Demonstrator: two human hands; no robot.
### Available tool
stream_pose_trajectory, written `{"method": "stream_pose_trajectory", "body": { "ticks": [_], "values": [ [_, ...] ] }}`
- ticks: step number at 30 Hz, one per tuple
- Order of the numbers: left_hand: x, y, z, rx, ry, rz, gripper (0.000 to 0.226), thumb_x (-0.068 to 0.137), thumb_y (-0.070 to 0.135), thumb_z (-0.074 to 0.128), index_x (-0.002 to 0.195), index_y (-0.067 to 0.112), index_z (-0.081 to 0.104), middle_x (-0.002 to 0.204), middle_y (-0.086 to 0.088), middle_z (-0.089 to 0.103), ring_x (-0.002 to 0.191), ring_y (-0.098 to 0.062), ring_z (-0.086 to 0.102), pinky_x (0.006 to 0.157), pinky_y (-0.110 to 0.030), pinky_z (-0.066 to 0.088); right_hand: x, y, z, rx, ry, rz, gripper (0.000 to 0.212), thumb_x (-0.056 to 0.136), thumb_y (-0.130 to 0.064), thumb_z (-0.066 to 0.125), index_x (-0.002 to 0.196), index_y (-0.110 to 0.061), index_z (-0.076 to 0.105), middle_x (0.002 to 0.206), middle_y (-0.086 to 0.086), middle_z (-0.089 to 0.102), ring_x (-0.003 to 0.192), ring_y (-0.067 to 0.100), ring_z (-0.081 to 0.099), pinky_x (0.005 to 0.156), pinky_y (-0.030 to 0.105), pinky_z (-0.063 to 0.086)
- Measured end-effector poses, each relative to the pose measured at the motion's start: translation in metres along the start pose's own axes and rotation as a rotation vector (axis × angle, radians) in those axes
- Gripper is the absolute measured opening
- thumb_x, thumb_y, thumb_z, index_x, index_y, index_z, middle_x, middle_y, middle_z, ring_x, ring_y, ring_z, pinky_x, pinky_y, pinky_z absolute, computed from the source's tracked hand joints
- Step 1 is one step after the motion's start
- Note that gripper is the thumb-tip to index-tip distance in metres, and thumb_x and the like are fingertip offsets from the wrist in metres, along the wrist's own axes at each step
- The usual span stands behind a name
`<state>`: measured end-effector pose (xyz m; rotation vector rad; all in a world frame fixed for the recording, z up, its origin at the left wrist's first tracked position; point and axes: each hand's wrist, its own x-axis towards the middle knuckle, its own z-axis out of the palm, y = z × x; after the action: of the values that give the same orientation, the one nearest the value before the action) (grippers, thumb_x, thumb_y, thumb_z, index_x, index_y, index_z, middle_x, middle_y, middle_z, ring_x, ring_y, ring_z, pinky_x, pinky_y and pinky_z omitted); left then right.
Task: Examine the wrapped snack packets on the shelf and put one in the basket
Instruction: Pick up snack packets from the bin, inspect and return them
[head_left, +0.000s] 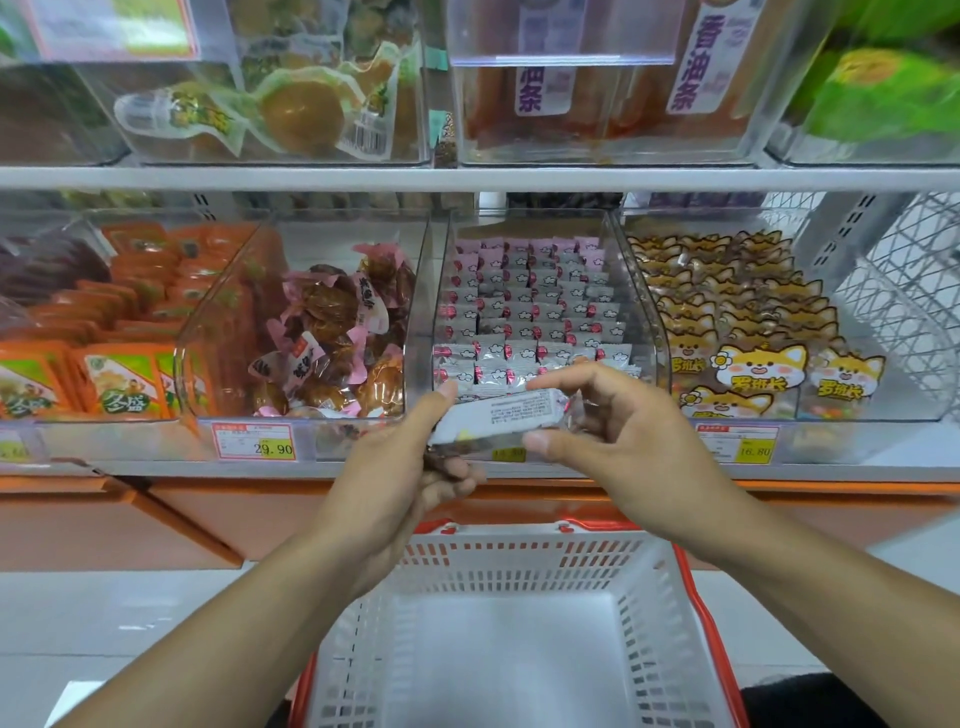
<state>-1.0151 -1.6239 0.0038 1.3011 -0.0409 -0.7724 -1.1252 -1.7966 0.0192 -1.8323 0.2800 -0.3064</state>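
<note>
I'm on the examine step: left hand (415, 467) and right hand (608, 431) each pinch an end of one silver snack packet (498, 418), back label up, directly above the white basket (649, 623). Next, I judge: lower it into the basket and release both grips.

A white wrapped packet (498, 418), printed back facing up, lies level, pinched at both ends, above the white basket (519, 623).
</note>
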Motion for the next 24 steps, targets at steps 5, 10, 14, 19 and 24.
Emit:
{"method": "stream_pose_trajectory", "body": {
  "ticks": [5,10,14,19,24],
  "values": [
    [-0.002,0.002,-0.002,-0.028,-0.095,0.126,0.049,0.070,0.035,0.084,0.110,0.009,0.072,0.110,-0.014,0.076,0.104,-0.030,0.074,0.077,-0.024,0.060,0.005,0.004,-0.001,0.296,0.116,0.181,0.052,0.070,-0.037,0.081,0.115,-0.019,0.062,0.103,0.006,0.078,0.085,0.021,0.076,0.079,0.035,0.062],
    [0.000,0.002,-0.002,-0.065,-0.059,0.129,0.062,0.064,0.027,0.085,0.119,0.004,0.069,0.104,-0.012,0.078,0.098,-0.028,0.076,0.076,-0.022,0.060,0.013,0.005,-0.002,0.660,0.170,0.365,0.053,0.068,-0.029,0.081,0.112,-0.007,0.063,0.089,0.008,0.077,0.077,0.019,0.075,0.072,0.024,0.061],
    [0.003,-0.001,-0.004,-0.118,-0.119,0.104,0.026,0.069,0.028,0.079,0.092,0.017,0.083,0.098,-0.012,0.079,0.101,-0.026,0.075,0.076,-0.021,0.060,0.015,0.006,-0.004,0.788,0.172,0.406,0.052,0.072,-0.020,0.077,0.119,-0.001,0.065,0.087,0.006,0.077,0.084,0.019,0.077,0.073,0.022,0.060],
    [0.004,-0.001,-0.002,-0.089,-0.117,0.119,0.030,0.077,0.031,0.074,0.102,0.016,0.081,0.112,-0.012,0.077,0.102,-0.021,0.075,0.080,-0.021,0.059,0.015,0.008,-0.005,0.773,0.190,0.384,0.053,0.074,-0.019,0.078,0.121,-0.002,0.063,0.102,0.010,0.076,0.089,0.020,0.076,0.075,0.023,0.060],
    [0.001,0.000,0.001,0.180,0.023,0.299,0.044,0.075,0.045,0.072,0.110,0.019,0.080,0.104,-0.001,0.079,0.092,-0.014,0.075,0.087,-0.024,0.059,0.020,0.003,-0.014,0.690,0.144,0.245,0.040,0.067,-0.016,0.082,0.102,-0.010,0.063,0.101,0.015,0.078,0.091,0.023,0.075,0.079,0.025,0.060]
  ]
}}
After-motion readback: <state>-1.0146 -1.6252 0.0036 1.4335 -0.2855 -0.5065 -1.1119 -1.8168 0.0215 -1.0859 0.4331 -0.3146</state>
